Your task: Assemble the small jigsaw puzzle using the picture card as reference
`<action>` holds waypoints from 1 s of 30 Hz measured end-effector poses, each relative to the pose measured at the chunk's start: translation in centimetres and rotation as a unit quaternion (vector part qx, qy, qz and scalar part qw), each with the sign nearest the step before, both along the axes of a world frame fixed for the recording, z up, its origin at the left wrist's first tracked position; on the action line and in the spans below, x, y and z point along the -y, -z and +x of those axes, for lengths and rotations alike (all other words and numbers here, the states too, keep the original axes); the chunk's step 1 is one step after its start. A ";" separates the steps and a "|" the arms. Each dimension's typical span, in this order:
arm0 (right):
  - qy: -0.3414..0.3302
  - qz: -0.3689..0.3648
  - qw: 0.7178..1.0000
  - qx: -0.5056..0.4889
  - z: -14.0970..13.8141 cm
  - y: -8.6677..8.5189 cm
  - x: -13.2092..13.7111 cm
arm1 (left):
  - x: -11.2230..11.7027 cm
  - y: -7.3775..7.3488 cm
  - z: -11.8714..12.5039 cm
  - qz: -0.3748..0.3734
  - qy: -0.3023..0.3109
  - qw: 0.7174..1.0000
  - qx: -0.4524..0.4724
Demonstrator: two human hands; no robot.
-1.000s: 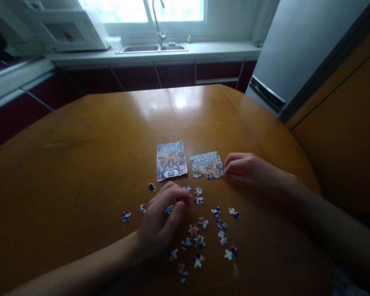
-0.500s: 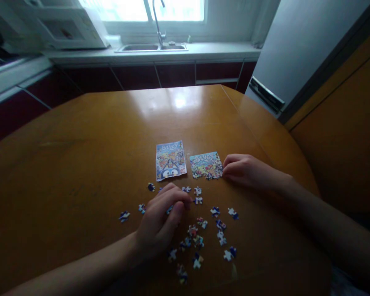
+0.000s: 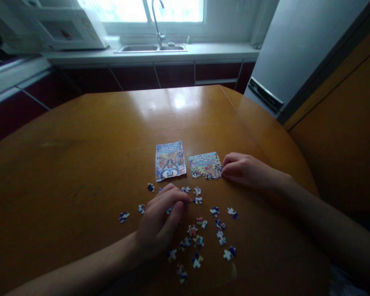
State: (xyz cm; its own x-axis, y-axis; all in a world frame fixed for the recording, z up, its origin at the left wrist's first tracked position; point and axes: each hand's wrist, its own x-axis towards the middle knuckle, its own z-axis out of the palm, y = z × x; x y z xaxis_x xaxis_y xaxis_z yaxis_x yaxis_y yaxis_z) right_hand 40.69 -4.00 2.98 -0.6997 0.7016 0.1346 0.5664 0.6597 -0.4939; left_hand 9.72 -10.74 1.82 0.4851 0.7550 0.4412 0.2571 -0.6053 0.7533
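My left hand (image 3: 162,216) lies palm down over the loose jigsaw pieces, fingers loosely bent and thumb apart from the index finger. Its index fingertip reaches a small white-and-purple jigsaw piece (image 3: 197,200); a bluish piece (image 3: 169,209) shows between thumb and fingers. At the right edge of the partly assembled jigsaw puzzle (image 3: 206,165), my right hand (image 3: 241,167) has its fingers curled together, tips against the puzzle's side. The puzzle's lower border is jagged. Left of it lies a creased picture sheet (image 3: 170,161) with matching artwork. The undersides of both hands are hidden.
Several loose pieces are scattered toward the near side, among them a white-and-blue piece (image 3: 230,253) and a dark piece (image 3: 123,216) at left. The wooden table (image 3: 89,135) has a rounded edge. Beyond it stand a counter with a sink (image 3: 138,48) and a fridge (image 3: 305,45).
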 end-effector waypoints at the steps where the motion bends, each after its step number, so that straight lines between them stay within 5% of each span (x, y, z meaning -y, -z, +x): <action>1: 0.005 0.005 1.000 -0.006 0.1 0.0 0.0 | 0.0 0.0 0.0 0.004 -0.001 1.000 0.000; 17: 0.006 0.023 1.000 -0.005 -0.4 0.5 0.1 | 0.3 -0.3 0.4 0.011 -0.010 1.000 0.008; 24: 0.043 0.109 0.990 -0.084 0.2 0.6 -0.5 | 0.3 -0.3 0.4 0.009 -0.006 1.000 0.014; 30: 0.020 0.075 0.996 -0.041 -0.2 0.5 -0.3 | 0.3 -0.3 0.4 0.008 -0.008 1.000 0.011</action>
